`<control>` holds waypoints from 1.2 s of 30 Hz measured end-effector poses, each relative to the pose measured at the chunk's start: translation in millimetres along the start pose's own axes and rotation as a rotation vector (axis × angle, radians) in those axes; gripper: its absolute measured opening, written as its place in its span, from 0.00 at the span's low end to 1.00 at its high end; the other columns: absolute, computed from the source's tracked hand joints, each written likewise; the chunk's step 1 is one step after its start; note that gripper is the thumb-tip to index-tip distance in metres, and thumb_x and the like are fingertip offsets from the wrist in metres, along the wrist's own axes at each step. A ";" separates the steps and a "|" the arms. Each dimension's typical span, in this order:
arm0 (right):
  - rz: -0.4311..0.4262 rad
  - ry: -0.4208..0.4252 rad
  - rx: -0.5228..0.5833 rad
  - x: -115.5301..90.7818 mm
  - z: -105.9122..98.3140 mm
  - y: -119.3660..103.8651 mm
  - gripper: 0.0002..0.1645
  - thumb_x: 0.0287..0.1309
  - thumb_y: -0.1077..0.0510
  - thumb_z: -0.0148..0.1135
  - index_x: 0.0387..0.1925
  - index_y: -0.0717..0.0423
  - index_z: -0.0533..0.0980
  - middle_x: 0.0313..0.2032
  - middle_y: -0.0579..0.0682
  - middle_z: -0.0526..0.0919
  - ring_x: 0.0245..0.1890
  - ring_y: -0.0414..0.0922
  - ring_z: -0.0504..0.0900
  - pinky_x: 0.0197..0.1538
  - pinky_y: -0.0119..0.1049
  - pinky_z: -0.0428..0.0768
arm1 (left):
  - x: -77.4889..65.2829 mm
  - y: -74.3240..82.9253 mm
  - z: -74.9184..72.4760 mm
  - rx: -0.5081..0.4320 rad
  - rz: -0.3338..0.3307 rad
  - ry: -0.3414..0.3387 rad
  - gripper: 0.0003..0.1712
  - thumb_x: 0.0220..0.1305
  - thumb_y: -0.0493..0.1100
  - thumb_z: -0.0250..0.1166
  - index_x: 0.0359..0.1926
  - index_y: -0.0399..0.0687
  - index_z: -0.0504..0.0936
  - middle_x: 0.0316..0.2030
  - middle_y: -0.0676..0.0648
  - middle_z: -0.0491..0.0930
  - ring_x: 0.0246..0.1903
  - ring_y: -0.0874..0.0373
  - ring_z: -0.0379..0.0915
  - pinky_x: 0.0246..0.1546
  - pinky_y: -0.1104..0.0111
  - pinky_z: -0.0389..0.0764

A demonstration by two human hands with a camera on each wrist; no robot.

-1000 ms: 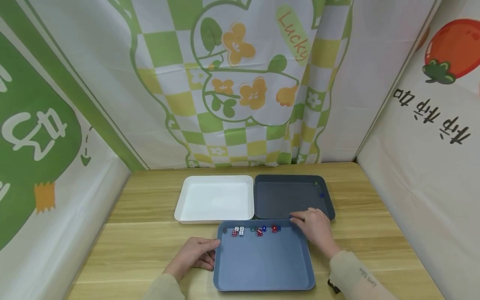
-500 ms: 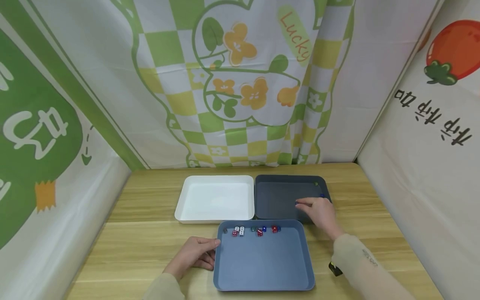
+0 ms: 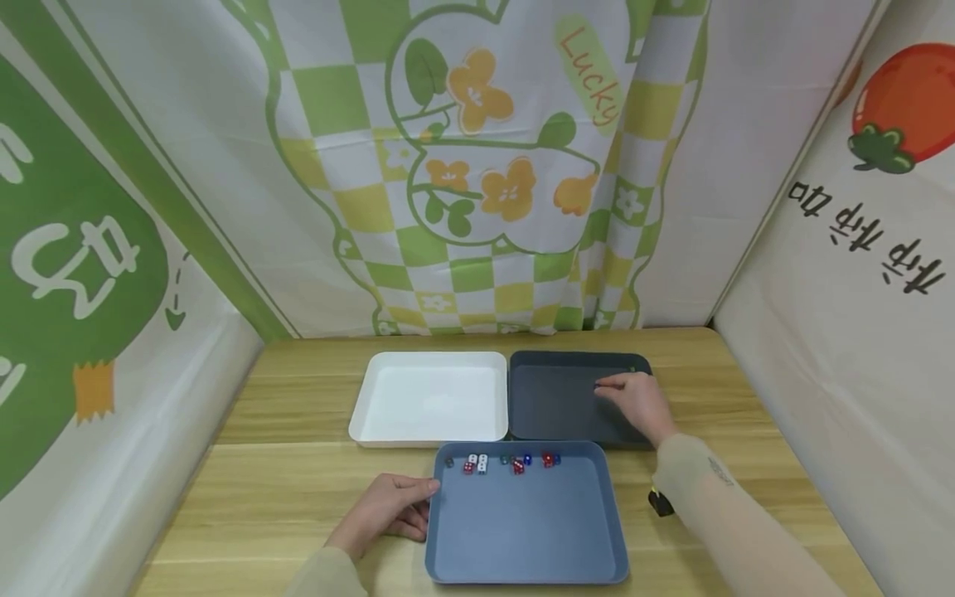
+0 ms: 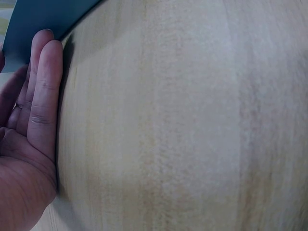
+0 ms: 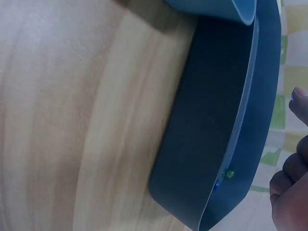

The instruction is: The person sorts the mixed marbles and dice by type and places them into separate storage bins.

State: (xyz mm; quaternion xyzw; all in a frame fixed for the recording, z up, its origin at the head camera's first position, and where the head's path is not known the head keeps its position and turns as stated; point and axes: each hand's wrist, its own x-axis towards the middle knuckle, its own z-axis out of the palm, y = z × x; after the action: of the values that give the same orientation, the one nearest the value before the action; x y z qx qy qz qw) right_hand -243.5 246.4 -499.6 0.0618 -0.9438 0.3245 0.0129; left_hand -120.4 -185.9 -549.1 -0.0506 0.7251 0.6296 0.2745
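Note:
My right hand (image 3: pixel 636 402) is over the dark grey tray (image 3: pixel 552 406), pinching a small blue die (image 5: pixel 292 96) between thumb and fingertips. Fingers hide most of that die. In the right wrist view a green die (image 5: pixel 229 173) and a blue die (image 5: pixel 216 184) lie inside the dark tray. My left hand (image 3: pixel 388 507) holds the left rim of the blue tray (image 3: pixel 525 531), thumb on the rim and fingers against the outer wall. Along the blue tray's far side are several dice: white dice (image 3: pixel 482 464), red dice (image 3: pixel 518 467), blue dice (image 3: pixel 527 458) and greenish ones.
A white tray (image 3: pixel 436 398) stands at the back left, beside the dark tray. The blue tray sits in front of both, on the wooden table (image 3: pixel 291 464). A patterned curtain (image 3: pixel 485 274) hangs behind the table's far edge.
My right hand has moved from the near edge of the dark tray, by the blue tray's far rim, forward over its inside with the blue die. The left hand stays put.

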 end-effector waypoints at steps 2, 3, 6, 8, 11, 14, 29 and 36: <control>0.021 -0.012 0.008 3.5 -0.3 2.6 0.17 0.67 0.51 0.67 0.51 0.56 0.87 0.50 0.57 0.88 0.56 0.60 0.83 0.59 0.58 0.79 | -0.6 0.2 0.1 0.006 0.003 -0.006 0.28 0.69 0.58 0.67 0.45 0.34 0.88 0.24 0.45 0.85 0.21 0.59 0.82 0.29 0.63 0.88; 0.035 -0.020 0.012 5.0 -0.6 4.1 0.17 0.67 0.51 0.66 0.51 0.56 0.86 0.51 0.57 0.88 0.56 0.61 0.82 0.60 0.59 0.78 | -0.9 0.2 0.1 0.008 0.004 -0.007 0.27 0.69 0.58 0.66 0.45 0.34 0.88 0.24 0.45 0.85 0.21 0.59 0.82 0.29 0.63 0.88; 0.074 -0.049 0.018 8.0 -1.6 7.8 0.18 0.69 0.52 0.65 0.53 0.56 0.86 0.54 0.59 0.86 0.59 0.62 0.80 0.61 0.60 0.77 | -1.5 0.4 0.3 0.008 0.004 -0.009 0.27 0.70 0.57 0.66 0.44 0.34 0.88 0.24 0.46 0.85 0.21 0.59 0.82 0.29 0.63 0.88; 0.104 -0.064 0.016 9.6 -1.7 10.6 0.18 0.69 0.51 0.64 0.53 0.56 0.85 0.55 0.60 0.85 0.60 0.63 0.79 0.62 0.60 0.76 | -1.5 0.4 0.5 0.009 0.003 -0.010 0.27 0.70 0.57 0.66 0.45 0.34 0.88 0.23 0.46 0.85 0.21 0.59 0.82 0.29 0.63 0.88; 0.121 -0.083 -0.004 11.3 -0.9 13.3 0.18 0.69 0.51 0.64 0.53 0.56 0.85 0.56 0.60 0.84 0.61 0.63 0.78 0.63 0.61 0.75 | -1.3 0.4 0.8 0.010 0.002 -0.011 0.27 0.69 0.57 0.66 0.48 0.35 0.88 0.23 0.46 0.85 0.21 0.59 0.82 0.29 0.63 0.88; 0.135 -0.101 -0.032 12.9 1.4 16.0 0.18 0.69 0.51 0.64 0.53 0.55 0.85 0.56 0.60 0.84 0.61 0.63 0.78 0.63 0.60 0.75 | -1.3 0.4 0.9 0.011 0.000 -0.010 0.27 0.69 0.57 0.66 0.48 0.35 0.88 0.23 0.46 0.85 0.21 0.59 0.82 0.29 0.63 0.89; 0.135 -0.120 -0.162 17.5 6.8 18.2 0.16 0.66 0.52 0.66 0.50 0.54 0.87 0.56 0.60 0.84 0.61 0.65 0.77 0.62 0.61 0.76 | -0.2 0.1 -0.1 0.009 -0.008 0.002 0.29 0.68 0.58 0.67 0.50 0.35 0.87 0.23 0.45 0.85 0.21 0.58 0.83 0.29 0.62 0.89; 0.152 -0.129 -0.193 19.7 10.5 17.4 0.14 0.64 0.53 0.68 0.48 0.54 0.88 0.56 0.59 0.85 0.59 0.64 0.80 0.60 0.60 0.77 | -0.4 0.7 -0.4 0.004 -0.008 0.002 0.28 0.68 0.57 0.67 0.50 0.34 0.87 0.23 0.46 0.84 0.20 0.59 0.82 0.28 0.62 0.89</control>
State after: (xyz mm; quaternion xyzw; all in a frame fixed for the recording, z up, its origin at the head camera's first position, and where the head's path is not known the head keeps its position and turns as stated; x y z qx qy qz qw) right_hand -265.0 251.4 -517.2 0.0091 -0.9714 0.2278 -0.0663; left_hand -120.5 -186.2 -548.3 -0.0533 0.7266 0.6268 0.2763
